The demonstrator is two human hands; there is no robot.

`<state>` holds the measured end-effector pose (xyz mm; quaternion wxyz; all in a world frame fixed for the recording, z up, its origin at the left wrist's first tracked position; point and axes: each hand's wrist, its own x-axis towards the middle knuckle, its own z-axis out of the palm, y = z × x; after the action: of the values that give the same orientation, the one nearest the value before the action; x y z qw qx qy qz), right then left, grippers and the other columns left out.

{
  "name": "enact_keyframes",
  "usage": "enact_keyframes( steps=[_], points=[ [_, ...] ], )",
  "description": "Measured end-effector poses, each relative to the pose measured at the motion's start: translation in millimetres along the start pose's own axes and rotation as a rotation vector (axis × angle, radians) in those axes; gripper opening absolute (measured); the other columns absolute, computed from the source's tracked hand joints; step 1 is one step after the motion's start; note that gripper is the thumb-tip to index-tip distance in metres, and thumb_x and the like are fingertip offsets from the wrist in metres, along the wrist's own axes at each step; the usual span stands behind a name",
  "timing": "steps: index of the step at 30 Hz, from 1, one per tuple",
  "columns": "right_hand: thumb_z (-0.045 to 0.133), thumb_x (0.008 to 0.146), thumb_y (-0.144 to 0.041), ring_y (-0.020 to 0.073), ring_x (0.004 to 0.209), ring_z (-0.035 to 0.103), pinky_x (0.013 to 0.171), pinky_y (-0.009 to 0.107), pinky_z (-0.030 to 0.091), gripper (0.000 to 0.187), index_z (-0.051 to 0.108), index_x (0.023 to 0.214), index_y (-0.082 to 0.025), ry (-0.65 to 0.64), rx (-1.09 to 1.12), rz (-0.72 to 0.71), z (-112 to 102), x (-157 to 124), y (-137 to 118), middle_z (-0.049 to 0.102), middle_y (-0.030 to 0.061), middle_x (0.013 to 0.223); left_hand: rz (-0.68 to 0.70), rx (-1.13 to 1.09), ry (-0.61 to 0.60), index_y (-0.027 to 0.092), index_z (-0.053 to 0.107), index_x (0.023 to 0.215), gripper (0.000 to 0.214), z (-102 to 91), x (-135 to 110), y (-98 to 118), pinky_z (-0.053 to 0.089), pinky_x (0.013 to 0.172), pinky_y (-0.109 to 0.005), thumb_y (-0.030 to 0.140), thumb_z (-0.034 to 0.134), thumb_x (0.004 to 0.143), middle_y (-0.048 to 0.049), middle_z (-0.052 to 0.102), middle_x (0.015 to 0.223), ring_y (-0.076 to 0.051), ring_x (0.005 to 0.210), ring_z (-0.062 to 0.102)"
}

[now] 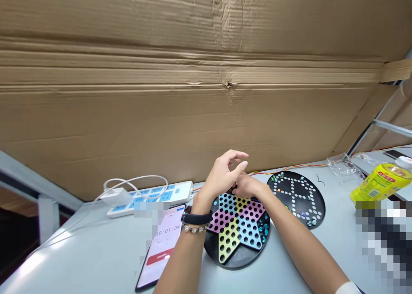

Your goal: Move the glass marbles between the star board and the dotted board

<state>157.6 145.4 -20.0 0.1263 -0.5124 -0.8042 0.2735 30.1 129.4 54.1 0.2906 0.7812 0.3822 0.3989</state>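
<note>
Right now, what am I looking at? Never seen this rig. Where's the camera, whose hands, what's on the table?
This is one picture from a camera worn on a person's head, looking forward and down. There is no robot. The two bare hands are that person's own: the left hand and the right hand are raised close together over the top of a star-shaped Chinese checkers board. The picture doesn't show whether they hold anything small. Also on the table are a round black board with marbles, a phone showing a timer, a power strip and a yellow bottle. Cardboard fills the background.
</note>
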Motion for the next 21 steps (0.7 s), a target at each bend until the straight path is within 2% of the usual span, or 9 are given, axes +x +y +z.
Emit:
enact_keyframes(
  steps=[4, 7, 11, 21],
  points=[
    [0.072, 0.071, -0.015, 0.0199, 0.087, 0.062, 0.071, 0.028, 0.05, 0.027, 0.067, 0.097, -0.019, -0.019, -0.007, 0.002, -2.8, -1.1, 3.0, 0.065, 0.0075, 0.106, -0.011, -0.01, -0.008, 0.02, 0.07, 0.106, 0.028, -0.2, 0.0, -0.6, 0.052, 0.094, -0.039, 0.039, 0.059, 0.088, -0.0067, 0.072, 0.112, -0.023, 0.102, 0.066],
    [0.077, 0.067, -0.017, 0.019, 0.082, 0.061, 0.067, 0.027, 0.05, 0.03, 0.067, 0.095, -0.02, -0.048, -0.011, 0.016, -4.4, -3.3, 4.9, 0.064, 0.0059, 0.102, -0.017, -0.012, -0.013, 0.02, 0.07, 0.106, 0.029, -0.2, 0.0, -1.5, 0.052, 0.093, -0.04, 0.04, 0.059, 0.088, -0.007, 0.072, 0.112, -0.024, 0.102, 0.066],
    [0.074, 0.064, -0.009, 0.0164, 0.076, 0.06, 0.064, 0.026, 0.049, 0.028, 0.067, 0.089, -0.02, -0.072, -0.001, 0.001, -4.9, -5.0, 5.2, 0.064, 0.0041, 0.096, -0.014, -0.01, -0.018, 0.021, 0.07, 0.106, 0.029, -0.4, -0.3, -2.3, 0.052, 0.093, -0.04, 0.04, 0.058, 0.088, -0.0067, 0.072, 0.111, -0.024, 0.101, 0.066],
    [0.062, 0.074, -0.003, 0.022, 0.094, 0.06, 0.08, 0.03, 0.049, 0.027, 0.068, 0.096, -0.016, 0.063, 0.042, -0.107, 0.0, 2.0, 9.5, 0.068, 0.0074, 0.096, -0.016, -0.007, -0.013, 0.021, 0.07, 0.105, 0.029, -2.1, -1.4, -0.3, 0.053, 0.094, -0.041, 0.04, 0.058, 0.087, -0.0074, 0.072, 0.11, -0.024, 0.099, 0.067]
  ],
)
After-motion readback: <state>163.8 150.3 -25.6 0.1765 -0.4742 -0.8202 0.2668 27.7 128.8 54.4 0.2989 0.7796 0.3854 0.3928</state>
